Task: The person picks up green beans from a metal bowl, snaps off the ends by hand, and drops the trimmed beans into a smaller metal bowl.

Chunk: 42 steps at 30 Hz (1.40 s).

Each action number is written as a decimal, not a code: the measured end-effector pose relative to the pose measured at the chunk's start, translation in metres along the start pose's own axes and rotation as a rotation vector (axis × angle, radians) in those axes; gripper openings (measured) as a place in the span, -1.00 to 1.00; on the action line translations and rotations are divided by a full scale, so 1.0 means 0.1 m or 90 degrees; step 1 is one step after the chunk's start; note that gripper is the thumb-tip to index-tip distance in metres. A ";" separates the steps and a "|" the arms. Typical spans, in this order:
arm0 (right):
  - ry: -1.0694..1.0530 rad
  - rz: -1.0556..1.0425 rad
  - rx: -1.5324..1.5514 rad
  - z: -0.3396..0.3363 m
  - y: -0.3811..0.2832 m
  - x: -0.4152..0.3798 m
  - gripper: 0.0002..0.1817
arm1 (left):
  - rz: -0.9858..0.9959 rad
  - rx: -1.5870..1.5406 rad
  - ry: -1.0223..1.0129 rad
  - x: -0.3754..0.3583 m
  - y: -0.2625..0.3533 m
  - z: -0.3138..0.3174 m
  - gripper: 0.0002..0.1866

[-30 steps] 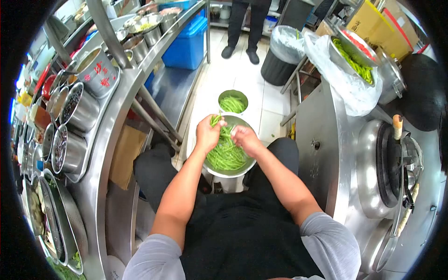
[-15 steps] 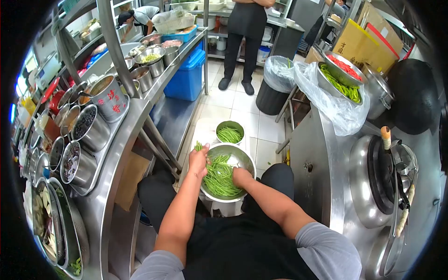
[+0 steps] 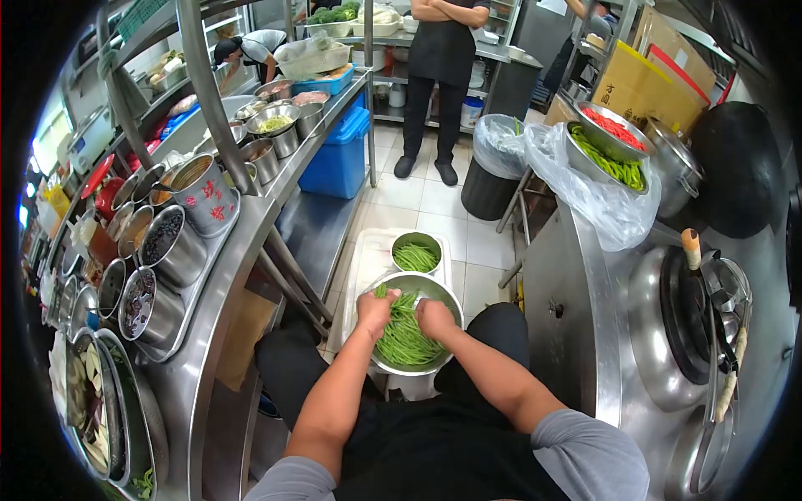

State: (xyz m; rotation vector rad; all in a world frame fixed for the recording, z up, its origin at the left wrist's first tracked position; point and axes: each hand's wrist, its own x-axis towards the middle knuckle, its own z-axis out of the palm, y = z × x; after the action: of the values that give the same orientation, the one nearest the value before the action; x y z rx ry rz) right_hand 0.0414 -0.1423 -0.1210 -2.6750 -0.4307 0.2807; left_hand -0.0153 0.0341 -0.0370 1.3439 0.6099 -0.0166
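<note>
A large metal bowl point(image 3: 449, 292) of long green beans point(image 3: 403, 338) rests low between my knees. My left hand point(image 3: 373, 311), over the bowl's left side, is closed round a bunch of green beans whose ends poke out above the fingers. My right hand point(image 3: 434, 320) is inside the bowl on the right, curled beside the beans; its fingertips are hidden, so what they hold cannot be made out. Just beyond the bowl stands a smaller round metal pot point(image 3: 418, 240) with more green beans in it. Both are on a white surface point(image 3: 373, 250).
At the left, a steel counter point(image 3: 219, 305) carries several metal pots of ingredients. To the right are a steel stove top point(image 3: 614, 334), a wok point(image 3: 656, 326) and bowls of cut peppers point(image 3: 612, 127). A person point(image 3: 439, 75) with crossed arms stands ahead, near a lined bin point(image 3: 493, 179).
My left hand with its beans has moved right and slightly down, closer to my right hand. My right hand stays in the bowl. The whole view has shifted slightly.
</note>
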 end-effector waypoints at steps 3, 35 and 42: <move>0.026 -0.069 0.307 -0.16 -0.02 0.00 -0.83 | 0.131 0.065 -0.009 0.15 -0.29 0.04 -0.81; -0.218 -0.281 0.396 -0.65 -0.21 -0.15 -0.87 | 0.132 -0.001 0.042 0.05 -0.30 0.14 -0.87; -0.146 -0.309 0.446 -0.73 -0.28 -0.18 -0.95 | -0.018 -0.148 0.020 0.08 -0.19 0.04 -0.93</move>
State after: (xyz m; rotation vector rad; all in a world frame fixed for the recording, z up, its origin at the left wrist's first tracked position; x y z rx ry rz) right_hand 0.0365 -0.1506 -0.0413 -1.8001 -0.8490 0.4833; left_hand -0.0140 0.0282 -0.0568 1.1120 0.6369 0.0508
